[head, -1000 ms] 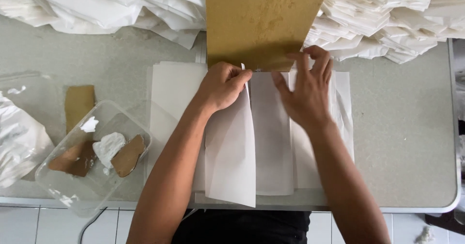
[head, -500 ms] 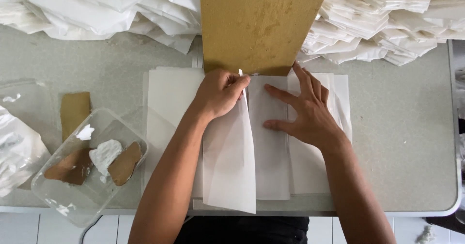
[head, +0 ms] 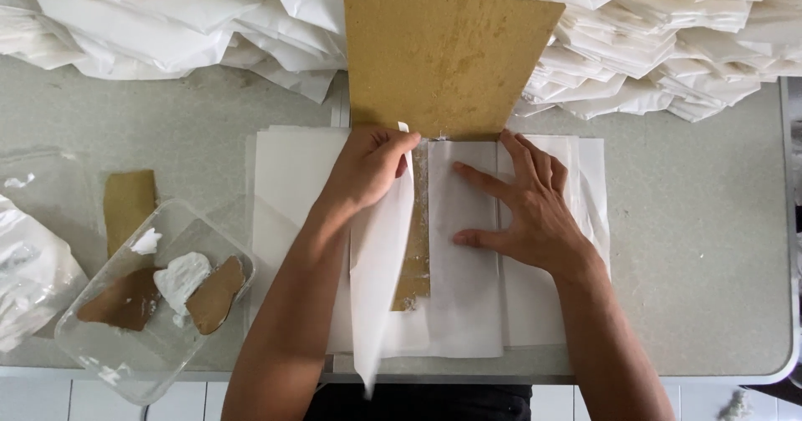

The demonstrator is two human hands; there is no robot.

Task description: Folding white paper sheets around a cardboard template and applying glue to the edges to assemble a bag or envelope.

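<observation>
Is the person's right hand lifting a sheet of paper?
No, the right hand lies flat, fingers spread, on the white paper stack, while the left hand lifts the paper flap.

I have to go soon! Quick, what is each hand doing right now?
Left hand: closed, pinching the edge of a white paper flap.
Right hand: open, fingers spread, pressing flat on the white paper stack.

Count: one large tan cardboard template, one clear plastic tray holding two brown cardboard scraps and one white paste blob, one loose tan strip, two bare hands.
</observation>
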